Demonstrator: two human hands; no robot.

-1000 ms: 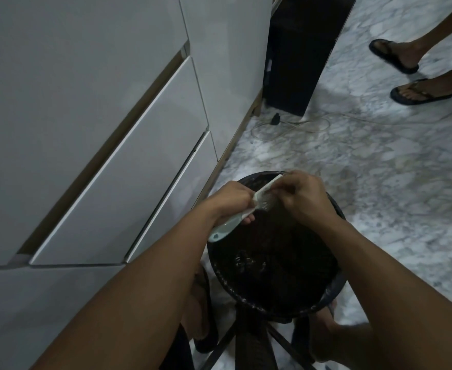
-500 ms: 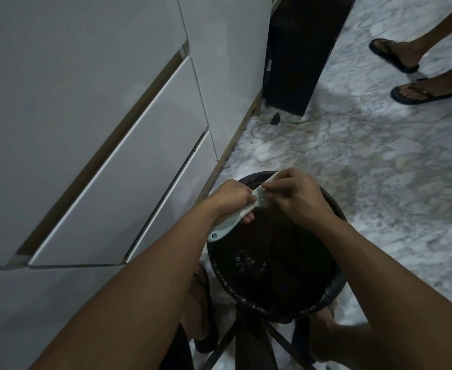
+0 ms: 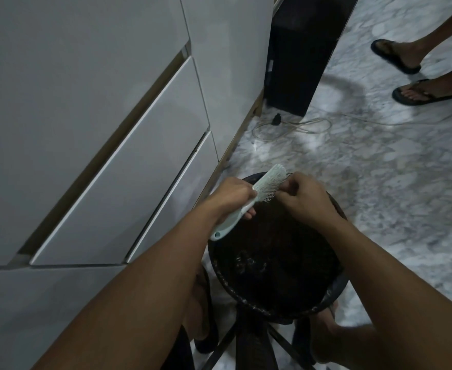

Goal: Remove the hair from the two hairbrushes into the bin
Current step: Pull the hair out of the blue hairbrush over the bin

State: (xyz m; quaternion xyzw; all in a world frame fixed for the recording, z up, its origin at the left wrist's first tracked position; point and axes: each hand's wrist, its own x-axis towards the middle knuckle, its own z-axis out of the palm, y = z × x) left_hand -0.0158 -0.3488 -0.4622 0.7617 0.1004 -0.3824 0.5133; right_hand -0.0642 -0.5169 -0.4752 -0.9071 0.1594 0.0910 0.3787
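Observation:
A pale mint hairbrush (image 3: 266,184) is held over a round black bin (image 3: 220,273) lined with a dark bag. My left hand (image 3: 234,194) grips the brush by its handle, head pointing up and right, bristles facing right. My right hand (image 3: 303,194) is at the bristles, fingertips pinching something among them; the hair itself is too fine and dark to make out. Dark clumps lie at the bottom of the bin. Only one hairbrush is in view.
White cabinet drawers (image 3: 118,166) run along the left. A black box (image 3: 302,52) stands on the marble floor behind the bin, with a loose cable (image 3: 294,126) beside it. Another person's feet in sandals (image 3: 425,94) are at the upper right. My own feet flank the bin.
The brush head has lifted and turned so more of it shows above my hands. My right hand has shifted slightly right along the bristles.

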